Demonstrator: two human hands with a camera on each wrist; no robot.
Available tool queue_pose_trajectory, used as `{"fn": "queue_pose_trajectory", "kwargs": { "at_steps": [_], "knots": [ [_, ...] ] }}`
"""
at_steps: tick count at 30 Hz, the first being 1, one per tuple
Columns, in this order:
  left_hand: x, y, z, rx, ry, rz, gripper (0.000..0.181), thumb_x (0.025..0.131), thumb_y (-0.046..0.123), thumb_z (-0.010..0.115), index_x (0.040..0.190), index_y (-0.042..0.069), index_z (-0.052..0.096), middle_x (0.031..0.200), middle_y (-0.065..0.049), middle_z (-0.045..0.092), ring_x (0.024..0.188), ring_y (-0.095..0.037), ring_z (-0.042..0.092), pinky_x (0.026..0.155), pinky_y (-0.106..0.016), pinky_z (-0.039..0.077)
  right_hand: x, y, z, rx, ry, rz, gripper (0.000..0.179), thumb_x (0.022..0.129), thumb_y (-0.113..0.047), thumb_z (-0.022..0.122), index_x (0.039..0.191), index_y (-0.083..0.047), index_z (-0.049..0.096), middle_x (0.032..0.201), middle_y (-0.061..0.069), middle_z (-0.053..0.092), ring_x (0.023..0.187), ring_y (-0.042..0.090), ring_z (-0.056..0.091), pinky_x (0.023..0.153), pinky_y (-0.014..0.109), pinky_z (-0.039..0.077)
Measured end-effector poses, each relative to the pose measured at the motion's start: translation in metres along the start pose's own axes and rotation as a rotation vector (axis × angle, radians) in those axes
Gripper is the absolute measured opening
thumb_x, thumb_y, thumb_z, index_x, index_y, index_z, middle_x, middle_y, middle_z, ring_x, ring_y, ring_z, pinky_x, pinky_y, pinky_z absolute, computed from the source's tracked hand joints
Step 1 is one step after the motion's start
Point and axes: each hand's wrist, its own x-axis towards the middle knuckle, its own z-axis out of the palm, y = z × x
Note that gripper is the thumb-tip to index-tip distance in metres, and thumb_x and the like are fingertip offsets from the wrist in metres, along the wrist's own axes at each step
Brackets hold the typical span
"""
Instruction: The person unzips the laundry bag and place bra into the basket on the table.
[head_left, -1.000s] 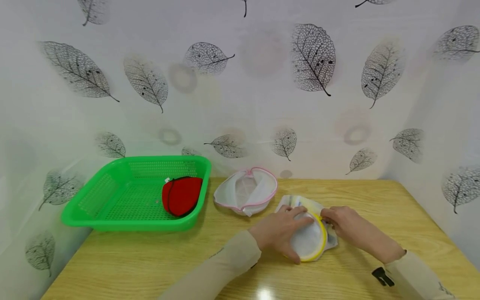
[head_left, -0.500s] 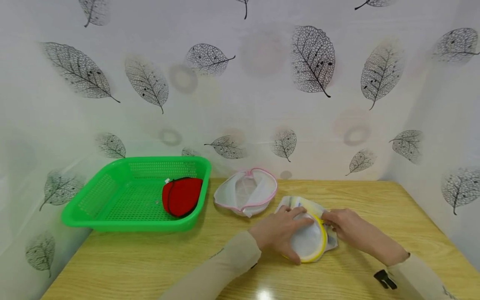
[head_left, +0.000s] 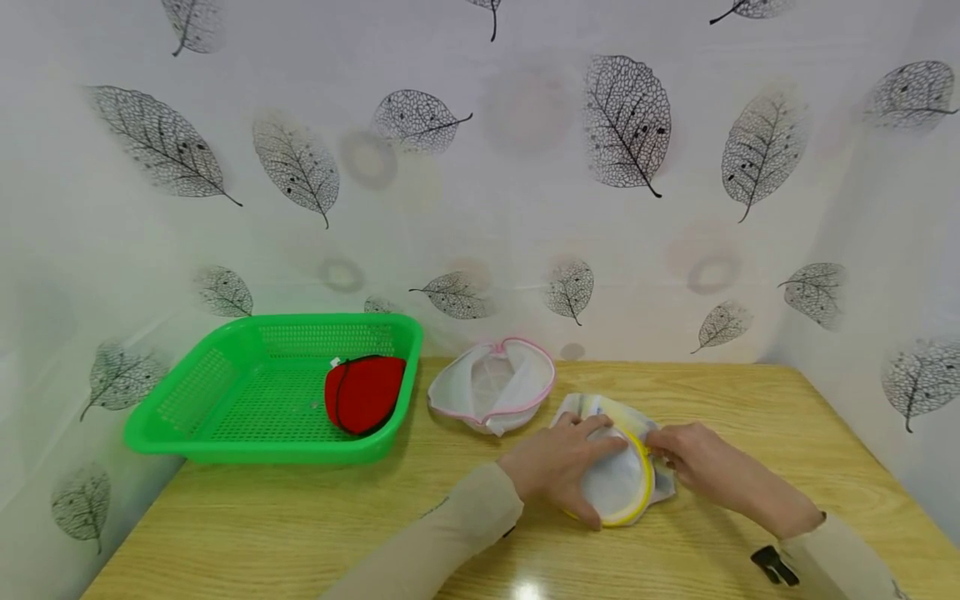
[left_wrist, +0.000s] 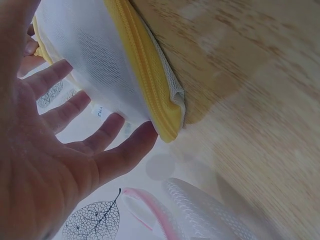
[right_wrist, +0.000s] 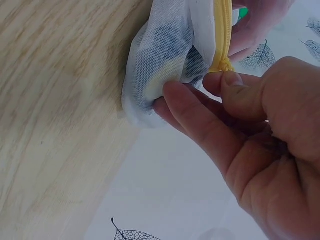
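Observation:
A white mesh laundry bag with a yellow zip rests on the wooden table, right of centre. My left hand lies spread over its left side; in the left wrist view the fingertips touch the mesh and the zipped edge. At the bag's far right, my right hand pinches the yellow zip pull between thumb and forefinger. Its other fingers touch the mesh in the right wrist view. Something yellowish and dark shows faintly through the mesh there.
Behind the left hand sits another white mesh bag with pink trim, its mouth gaping. A green plastic basket stands at the left with a red pouch inside. A leaf-printed curtain surrounds the table's back and sides.
My right hand has shifted slightly right and toward me while at the zip. The left hand and the mesh bag stay nearly where they were.

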Motion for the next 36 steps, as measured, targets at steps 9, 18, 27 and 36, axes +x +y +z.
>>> {"fn": "queue_pose_trajectory", "kwargs": {
  "at_steps": [9,18,27,36],
  "knots": [
    [-0.0004,0.0008,0.0,-0.023,-0.007,-0.017,0.102,0.069,0.07,0.083,0.153,0.029,0.043,0.158,-0.005,0.041,0.128,-0.028,0.051,0.104,-0.031,0.049,-0.002,0.0021,0.0037,-0.014,0.046,-0.065,0.035,0.078,0.019,0.069,0.084,-0.014,0.06,0.069,-0.013,0.054,0.065,-0.009,0.036,0.052,0.016,0.034],
    [-0.0006,0.0023,-0.0005,-0.021,-0.01,-0.03,0.102,0.069,0.07,0.083,0.153,0.03,0.043,0.158,-0.004,0.04,0.128,-0.029,0.051,0.103,-0.03,0.05,-0.0027,0.0007,0.0029,-0.001,0.018,-0.051,0.034,0.08,0.018,0.068,0.083,-0.015,0.06,0.069,-0.012,0.054,0.065,-0.008,0.036,0.053,0.016,0.035],
    [-0.0005,0.0015,-0.0006,-0.03,-0.01,-0.033,0.101,0.069,0.07,0.084,0.152,0.03,0.043,0.157,-0.004,0.04,0.128,-0.028,0.051,0.103,-0.03,0.05,-0.0047,0.0002,0.0007,0.039,-0.001,-0.049,0.037,0.081,0.018,0.067,0.079,-0.017,0.055,0.068,-0.013,0.05,0.066,-0.009,0.033,0.054,0.015,0.034],
    [0.0001,0.0014,-0.0015,-0.042,-0.021,-0.041,0.1,0.07,0.069,0.084,0.153,0.031,0.042,0.159,-0.005,0.039,0.131,-0.029,0.05,0.105,-0.031,0.049,-0.0074,0.0014,0.0008,0.063,0.005,-0.082,0.037,0.082,0.018,0.066,0.08,-0.017,0.056,0.071,-0.011,0.054,0.067,-0.009,0.038,0.053,0.015,0.037]
  ]
}}
